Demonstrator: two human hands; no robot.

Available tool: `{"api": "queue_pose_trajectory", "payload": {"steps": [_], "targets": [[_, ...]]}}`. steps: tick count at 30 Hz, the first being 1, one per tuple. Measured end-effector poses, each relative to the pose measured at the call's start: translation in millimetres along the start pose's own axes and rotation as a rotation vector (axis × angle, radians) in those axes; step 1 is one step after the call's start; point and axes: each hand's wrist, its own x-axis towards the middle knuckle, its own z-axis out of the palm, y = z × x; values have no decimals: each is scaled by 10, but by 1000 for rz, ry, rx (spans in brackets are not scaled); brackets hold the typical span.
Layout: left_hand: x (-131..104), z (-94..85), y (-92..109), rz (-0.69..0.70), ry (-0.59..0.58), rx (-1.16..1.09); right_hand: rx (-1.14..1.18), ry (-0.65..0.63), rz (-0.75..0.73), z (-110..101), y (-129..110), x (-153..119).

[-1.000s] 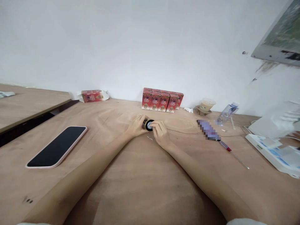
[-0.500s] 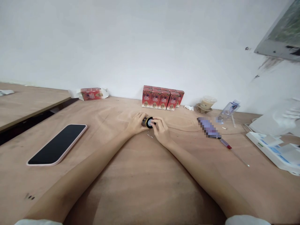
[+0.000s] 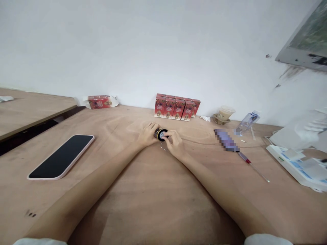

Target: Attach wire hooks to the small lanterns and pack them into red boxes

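Note:
Near the middle of the table, a small dark cylinder with a yellow band lies on its side, its black-rimmed round end turned towards me. My left hand is closed around its left side. At the pale centre of that end, my right hand has thumb and fingertips pinched together; whatever is between them is too small to make out. A thin bent wire shows just below the cylinder, between the hands.
Several red boxes stand by the wall, and a torn red pack lies left of them. A phone is at left. To the right are a cup, a bottle, a pixelated phone, a screwdriver and a power strip.
The black-rimmed end of the cylinder faces me more fully. My right fingers have drawn slightly down and left, off its rim. My left hand keeps its hold.

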Motion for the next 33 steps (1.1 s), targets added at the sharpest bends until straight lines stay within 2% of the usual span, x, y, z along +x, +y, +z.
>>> {"api": "queue_pose_trajectory", "payload": {"steps": [6, 12, 16, 19, 24, 30, 33], "targets": [[-12, 14, -47, -56, 86, -32, -81, -25, -97, -46, -66, 10], [-37, 13, -65, -163, 141, -63, -273, -173, -154, -16, -88, 0], [-41, 11, -86, -174, 147, -63, -337, -228, -186, -1, -88, 9], [-31, -2, -95, -146, 166, -84, -370, -305, -151, -20, -95, 20], [-9, 4, -87, -155, 276, -116, -440, -414, -90, -44, -125, 51], [-3, 32, -47, -242, 505, -216, -447, -331, 88, -31, -100, 67], [1, 16, 40, -251, 494, -311, -412, -311, 212, -28, -63, 70]]}}
